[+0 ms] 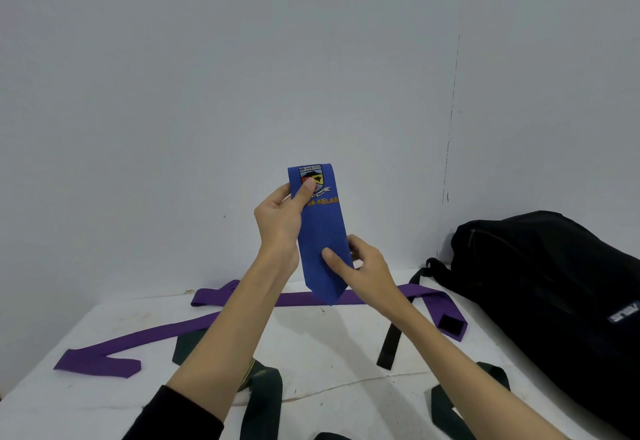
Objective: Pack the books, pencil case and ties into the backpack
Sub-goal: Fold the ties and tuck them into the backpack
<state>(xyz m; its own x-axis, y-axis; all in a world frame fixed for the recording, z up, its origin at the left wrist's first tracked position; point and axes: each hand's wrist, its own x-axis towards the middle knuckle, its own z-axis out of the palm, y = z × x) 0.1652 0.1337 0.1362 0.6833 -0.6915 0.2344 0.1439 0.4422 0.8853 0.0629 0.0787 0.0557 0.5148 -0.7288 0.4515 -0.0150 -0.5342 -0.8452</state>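
Observation:
A folded blue tie with a school crest and orange lettering is held upright above the table. My left hand pinches its upper part, thumb on the crest. My right hand pinches its lower part near the pointed tip. A black backpack lies on the table's right side. Two purple ties lie spread out: one at the left, one behind my arms reaching toward the backpack. Dark green ties lie near the front edge. No books or pencil case are visible.
The white table stands against a pale grey wall. A black backpack strap lies across the table next to the right-hand purple tie. Another dark green tie sits at the front right.

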